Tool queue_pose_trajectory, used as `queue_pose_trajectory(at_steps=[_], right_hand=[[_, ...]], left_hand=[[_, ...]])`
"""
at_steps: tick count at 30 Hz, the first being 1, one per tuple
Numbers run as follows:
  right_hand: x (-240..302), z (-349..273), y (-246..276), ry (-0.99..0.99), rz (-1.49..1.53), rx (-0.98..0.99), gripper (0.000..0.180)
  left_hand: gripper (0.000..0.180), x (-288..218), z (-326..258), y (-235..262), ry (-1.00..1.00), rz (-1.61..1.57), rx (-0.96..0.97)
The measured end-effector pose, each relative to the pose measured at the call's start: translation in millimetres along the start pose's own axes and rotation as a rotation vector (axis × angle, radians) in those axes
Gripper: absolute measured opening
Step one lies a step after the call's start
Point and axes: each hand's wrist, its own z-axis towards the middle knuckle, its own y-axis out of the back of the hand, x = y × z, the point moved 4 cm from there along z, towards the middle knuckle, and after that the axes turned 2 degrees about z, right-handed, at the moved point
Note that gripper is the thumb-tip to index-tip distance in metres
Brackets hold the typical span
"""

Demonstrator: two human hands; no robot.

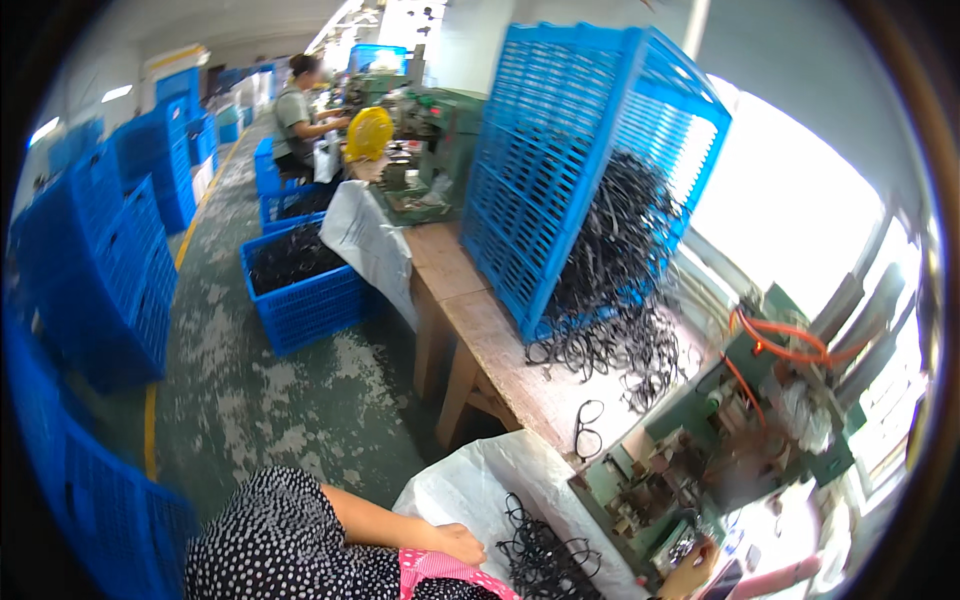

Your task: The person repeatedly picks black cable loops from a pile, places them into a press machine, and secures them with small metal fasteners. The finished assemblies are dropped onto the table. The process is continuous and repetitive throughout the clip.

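My left hand (460, 543) is closed, resting low beside the pink dotted cloth at my lap. What it holds, if anything, is hidden. Right next to it, a white sheet (440, 492) sags below the bench edge and carries a heap of black glasses frames (545, 560). At the lower right, my right hand (692, 568) is at the green machine (625, 490), its fingers bent together close to the metal fixture. Whatever those fingers grip is too small and blurred to name. One black glasses frame (588, 430) lies alone on the bench, left of the machine.
On the wooden bench (450, 262), a tipped blue crate (545, 160) spills black frames. An orange hose (790, 345) loops over the machine. Blue crates (310, 318) stand on the floor and along the left. Farther back, a person (295, 120) sits at another machine.
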Motion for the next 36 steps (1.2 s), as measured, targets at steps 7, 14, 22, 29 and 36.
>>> queue_pose_trajectory(at_steps=[7,14,22,29,36], right_hand=[[-24.5,-4.9,-1.2,0.077,0.228,-0.017,0.014],[-2.0,-3.2,3.6,0.115,-0.017,-0.051,0.01],[1.7,-7.1,1.8,0.113,-0.083,-0.109,0.01],[16.8,-11.4,10.3,0.036,-0.171,-0.066,0.02],[40.3,-8.5,11.1,0.011,-0.091,-0.001,0.028]], left_hand=[[0.03,5.1,-1.3,29.2,0.077,0.018,0.191],[0.021,28.4,40.8,163.0,-0.027,-0.461,-0.379],[0.038,146.6,135.6,189.1,0.497,-0.306,-0.867],[0.03,151.2,152.3,162.6,0.595,-0.106,-0.94],[0.028,146.1,134.6,166.2,0.594,-0.247,-1.142]])
